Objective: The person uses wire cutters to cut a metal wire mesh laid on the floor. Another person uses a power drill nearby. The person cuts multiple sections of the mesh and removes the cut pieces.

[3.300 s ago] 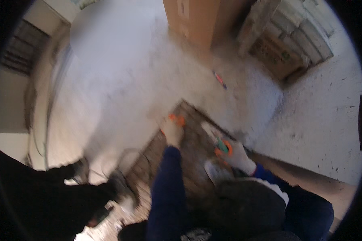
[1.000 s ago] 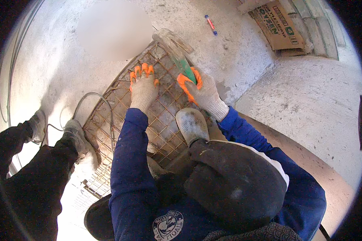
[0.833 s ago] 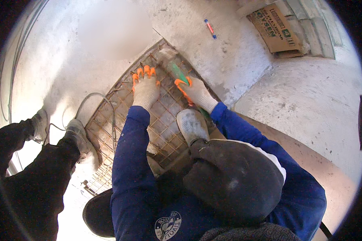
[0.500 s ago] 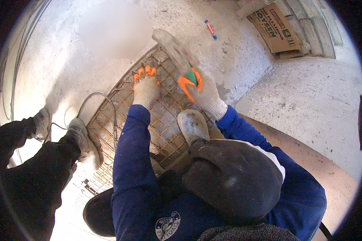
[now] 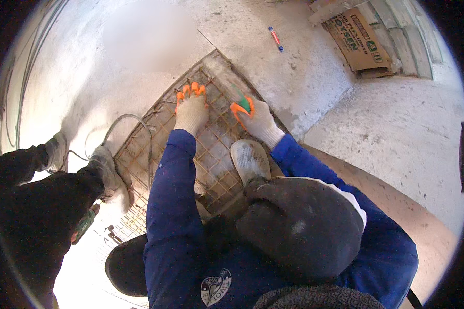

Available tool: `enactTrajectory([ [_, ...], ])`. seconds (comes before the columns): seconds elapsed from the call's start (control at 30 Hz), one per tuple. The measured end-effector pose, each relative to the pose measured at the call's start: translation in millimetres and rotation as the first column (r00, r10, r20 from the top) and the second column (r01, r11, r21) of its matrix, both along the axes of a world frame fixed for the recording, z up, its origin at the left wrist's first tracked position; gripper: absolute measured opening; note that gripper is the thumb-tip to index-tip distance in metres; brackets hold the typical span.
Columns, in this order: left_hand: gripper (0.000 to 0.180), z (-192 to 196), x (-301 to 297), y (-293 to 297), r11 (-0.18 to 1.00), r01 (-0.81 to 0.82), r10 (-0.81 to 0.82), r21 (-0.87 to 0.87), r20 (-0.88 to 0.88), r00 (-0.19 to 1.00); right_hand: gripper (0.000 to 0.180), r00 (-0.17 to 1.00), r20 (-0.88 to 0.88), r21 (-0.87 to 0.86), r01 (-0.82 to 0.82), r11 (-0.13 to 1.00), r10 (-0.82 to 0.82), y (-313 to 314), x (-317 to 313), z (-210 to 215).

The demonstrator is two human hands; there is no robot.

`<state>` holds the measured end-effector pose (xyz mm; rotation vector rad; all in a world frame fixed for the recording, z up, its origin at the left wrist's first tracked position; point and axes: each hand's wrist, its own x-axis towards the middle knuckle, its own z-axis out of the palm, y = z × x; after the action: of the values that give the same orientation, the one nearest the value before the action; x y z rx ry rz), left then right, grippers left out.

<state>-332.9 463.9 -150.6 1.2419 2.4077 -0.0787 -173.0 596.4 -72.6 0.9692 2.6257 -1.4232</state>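
Observation:
My left hand (image 5: 192,109), in a pale knit glove with orange coating, is on the rusty steel bar mesh (image 5: 211,149), its bent fingers closed over the bars near the far left edge. In my right hand (image 5: 255,117), gloved alike, is a hammer (image 5: 244,102) by its green grip. Motion smears the far part of the hammer, which reaches over the mesh's far corner. My shoe (image 5: 250,157) rests on the mesh between my arms.
At the left stands another person, with dark trousers (image 5: 41,206) and a shoe (image 5: 111,177) by the mesh edge. A cable (image 5: 123,117) loops onto the mesh. A drill (image 5: 85,225) shows beside that person's leg. Beyond lie a red and blue marker (image 5: 276,38) and flattened cardboard (image 5: 355,41).
The hammer has swung down from beyond the mesh edge to over its far corner. My left hand stays on the mesh. The view has shifted slightly, and the drill now shows.

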Motion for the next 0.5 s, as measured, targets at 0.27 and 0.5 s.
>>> enactTrajectory([
  [0.27,0.056,-18.5,-2.2,-0.2,1.000,-0.009,0.009,0.013,-0.025,1.000,0.039,0.997,0.047,-0.098,0.071,0.993,-0.066,13.7,-8.8,17.2],
  [0.5,0.055,-13.4,0.3,-2.6,0.997,-0.019,0.022,0.078,-0.037,0.999,0.041,0.976,0.200,-0.147,0.115,0.982,-0.084,4.3,-3.8,-2.1],
])
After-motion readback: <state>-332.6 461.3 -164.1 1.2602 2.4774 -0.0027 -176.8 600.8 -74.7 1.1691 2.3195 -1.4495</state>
